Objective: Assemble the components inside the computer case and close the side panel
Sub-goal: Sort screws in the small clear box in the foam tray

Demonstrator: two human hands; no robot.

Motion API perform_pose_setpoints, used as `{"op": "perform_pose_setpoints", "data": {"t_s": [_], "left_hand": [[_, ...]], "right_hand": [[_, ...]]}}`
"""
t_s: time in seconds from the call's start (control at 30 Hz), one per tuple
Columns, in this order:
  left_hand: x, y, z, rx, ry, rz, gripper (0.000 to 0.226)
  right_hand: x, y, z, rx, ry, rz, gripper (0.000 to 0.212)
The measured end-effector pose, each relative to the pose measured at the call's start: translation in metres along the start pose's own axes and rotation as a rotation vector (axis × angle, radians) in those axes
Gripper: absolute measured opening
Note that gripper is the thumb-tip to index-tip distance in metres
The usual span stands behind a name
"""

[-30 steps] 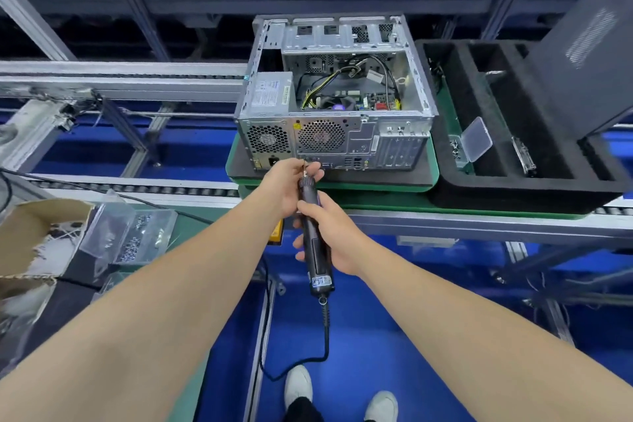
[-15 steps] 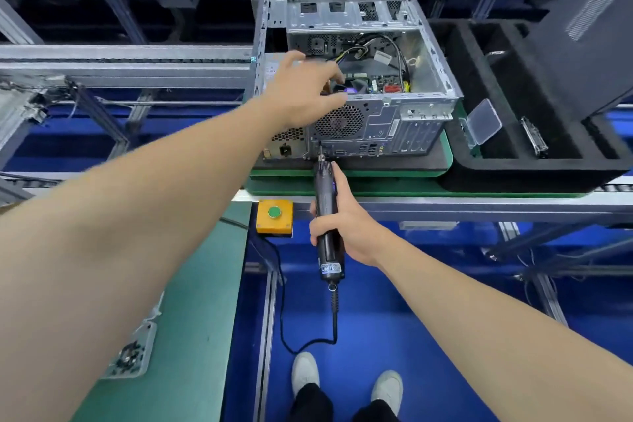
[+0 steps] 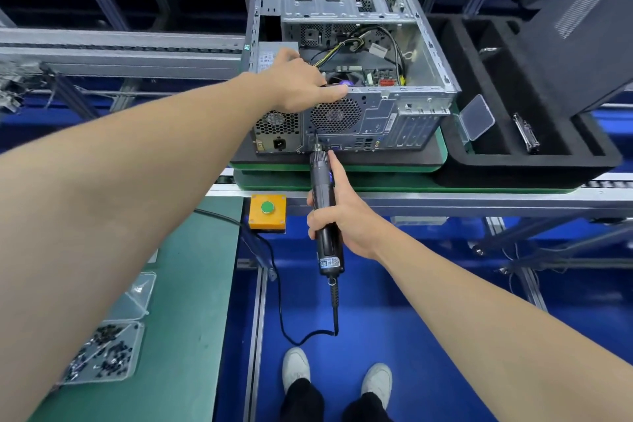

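So that the case (image 3: 404,120) at 12 o'clock is steadied, the left grip (image 3: 294,86) is laid open on its rear rim; the driver (image 3: 320,178) is clasped in the right grip (image 3: 346,219), bit against the rear face. The side panel (image 3: 582,27) is left off at 2 o'clock.

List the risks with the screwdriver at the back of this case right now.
1. The electric screwdriver, held in the right hand, has its bit at the rear panel of the computer case beside the ports; a slip may gouge them.
2. The left hand braces just above the bit and might be struck.
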State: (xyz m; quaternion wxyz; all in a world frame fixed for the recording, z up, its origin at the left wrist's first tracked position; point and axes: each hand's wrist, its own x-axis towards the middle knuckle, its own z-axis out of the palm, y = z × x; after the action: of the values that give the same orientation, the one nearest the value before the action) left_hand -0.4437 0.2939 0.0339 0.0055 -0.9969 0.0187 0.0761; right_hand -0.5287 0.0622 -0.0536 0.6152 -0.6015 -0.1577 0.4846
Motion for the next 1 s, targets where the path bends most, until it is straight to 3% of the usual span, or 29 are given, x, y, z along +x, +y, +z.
{"op": "perform_pose_setpoints", "data": {"t_s": [0.23, 0.6, 1.0], "left_hand": [[0.002, 0.0, 0.002, 0.0, 0.021, 0.01, 0.081], [0.001, 0.001, -0.001, 0.005, -0.007, -0.025, 0.086], [0.001, -0.002, 0.001, -0.03, 0.007, 0.013, 0.074]], "right_hand": [[0.003, -0.001, 0.006, -0.025, -0.005, 0.014, 0.13], [0.013, 0.001, 0.003, 0.004, 0.013, 0.025, 0.133], [0.013, 0.008, 0.003, -0.008, 0.019, 0.029, 0.135]]}}
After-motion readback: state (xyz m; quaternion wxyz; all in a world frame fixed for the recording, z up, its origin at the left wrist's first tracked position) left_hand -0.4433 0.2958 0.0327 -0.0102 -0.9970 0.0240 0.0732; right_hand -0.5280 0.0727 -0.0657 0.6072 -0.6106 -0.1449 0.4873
